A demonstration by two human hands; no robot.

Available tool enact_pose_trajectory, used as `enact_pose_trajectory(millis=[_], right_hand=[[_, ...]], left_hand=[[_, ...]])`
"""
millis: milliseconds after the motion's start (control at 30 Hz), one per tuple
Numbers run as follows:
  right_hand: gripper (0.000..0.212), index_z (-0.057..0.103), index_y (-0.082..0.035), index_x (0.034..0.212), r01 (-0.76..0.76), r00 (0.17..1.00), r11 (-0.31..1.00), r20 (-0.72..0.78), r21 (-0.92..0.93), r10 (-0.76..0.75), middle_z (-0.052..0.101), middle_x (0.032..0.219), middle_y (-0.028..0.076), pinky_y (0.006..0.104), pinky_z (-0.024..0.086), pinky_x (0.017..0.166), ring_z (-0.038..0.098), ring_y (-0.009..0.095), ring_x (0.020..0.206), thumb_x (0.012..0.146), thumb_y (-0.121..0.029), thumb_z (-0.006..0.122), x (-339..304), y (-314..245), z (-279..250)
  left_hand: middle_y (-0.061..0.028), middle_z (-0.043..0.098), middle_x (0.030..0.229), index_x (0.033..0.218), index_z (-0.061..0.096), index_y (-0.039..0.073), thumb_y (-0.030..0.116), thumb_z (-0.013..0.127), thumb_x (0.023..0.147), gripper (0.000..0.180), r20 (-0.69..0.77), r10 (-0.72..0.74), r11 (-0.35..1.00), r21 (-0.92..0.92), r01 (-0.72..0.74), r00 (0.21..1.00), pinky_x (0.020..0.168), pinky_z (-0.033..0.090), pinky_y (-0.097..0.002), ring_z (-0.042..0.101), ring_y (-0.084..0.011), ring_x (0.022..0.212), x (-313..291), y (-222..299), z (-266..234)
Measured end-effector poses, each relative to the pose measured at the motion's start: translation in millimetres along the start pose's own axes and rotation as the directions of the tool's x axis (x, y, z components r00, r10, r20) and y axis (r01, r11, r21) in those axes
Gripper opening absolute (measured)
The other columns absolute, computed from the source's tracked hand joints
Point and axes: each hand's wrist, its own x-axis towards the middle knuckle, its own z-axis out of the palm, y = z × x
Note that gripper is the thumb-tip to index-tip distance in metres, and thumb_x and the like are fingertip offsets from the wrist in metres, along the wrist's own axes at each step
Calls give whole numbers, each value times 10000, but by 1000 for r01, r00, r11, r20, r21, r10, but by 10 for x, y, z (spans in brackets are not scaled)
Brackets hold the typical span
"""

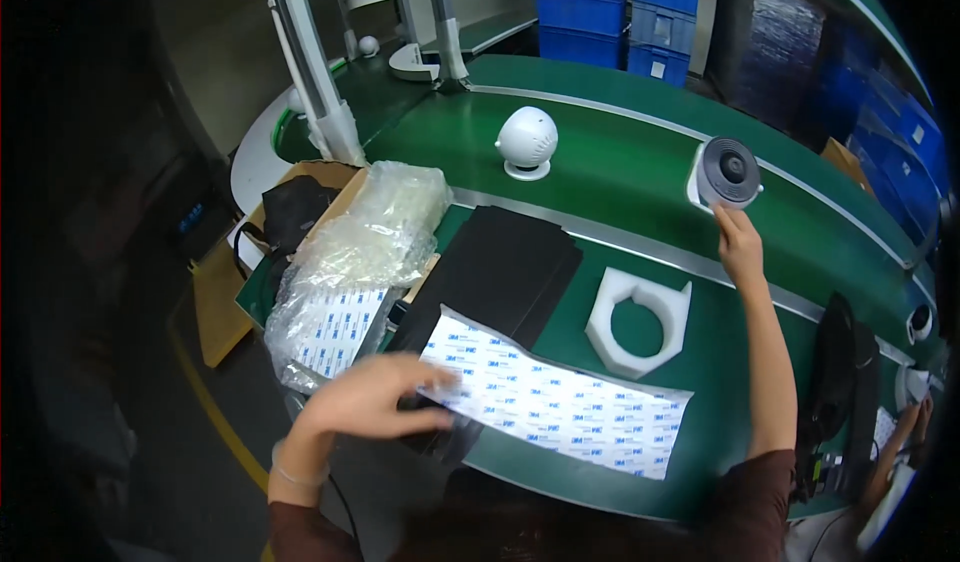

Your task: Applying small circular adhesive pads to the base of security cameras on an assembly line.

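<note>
My right hand (740, 247) reaches out over the green conveyor and grips the lower edge of a round white device (727, 174). Its face has a dark grey ringed front with a black centre. My left hand (385, 397), blurred by motion, hovers at the left end of a white backing sheet (560, 402) printed with blue marks; its thumb and fingers are apart. The sheet lies partly on a stack of black sheets (490, 262). A white foam block (640, 322) with a round hole rests beyond the sheet, on the right.
A second white round device (527, 142) stands on the conveyor. Bubble wrap (370, 227) and a cardboard box (340, 187) crowd the left side. A metal post (315, 62) rises behind them. Blue crates (585, 12) are stacked at the back. Another person's hand (905, 432) shows far right.
</note>
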Motion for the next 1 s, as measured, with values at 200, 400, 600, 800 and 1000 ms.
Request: enact_pose_trajectory(millis=[200, 400, 600, 800, 1000], right_hand=[[344, 601, -68, 948, 123, 963, 991, 247, -53, -107, 597, 927, 59, 327, 480, 743, 548, 232, 931, 641, 57, 509, -121, 462, 386], [380, 636, -66, 927, -177, 840, 983, 514, -42, 173, 618, 912, 94, 341, 452, 808, 548, 261, 939, 613, 78, 477, -339, 745, 238], [381, 643, -94, 941, -362, 819, 932, 470, -21, 329, 610, 950, 127, 362, 439, 830, 556, 285, 930, 652, 58, 448, -404, 730, 239], [352, 584, -112, 1058, -439, 880, 897, 229, 50, 417, 586, 1040, 129, 363, 434, 838, 554, 280, 964, 713, -44, 569, -44, -35, -213], [919, 272, -97, 1337, -304, 940, 738, 314, 602, 131, 301, 1348, 177, 396, 289, 994, 324, 305, 1231, 586, -313, 755, 724, -1173, -590]], left_hand=[[-173, 336, 1315, 1311, 270, 39, 231, 720, 653, 821, -430, 150, 980, 185, -76, 890, 958, 337, -358, 369, -306, 1183, 1530, -186, -461], [-253, 256, 1313, 1355, 157, 138, 367, 794, 500, 1090, -785, 195, 916, 360, 177, 588, 930, 334, -491, 277, -474, 1180, 2954, -761, -578], [-193, 334, 1192, 1335, 222, 255, 338, 812, 453, 1064, -723, -36, 866, 322, 383, 689, 764, 470, -477, 472, -425, 991, 3490, -889, -453], [-195, 442, 1110, 1277, 331, 172, 519, 735, 485, 955, -831, 15, 926, 222, 306, 557, 776, 466, -443, 541, -391, 928, 3067, -346, -593], [-267, 578, 963, 1040, 533, -105, 651, 665, 458, 963, -266, -23, 997, 64, 41, 964, 735, 478, -371, 593, -322, 879, 2546, 498, -883]])
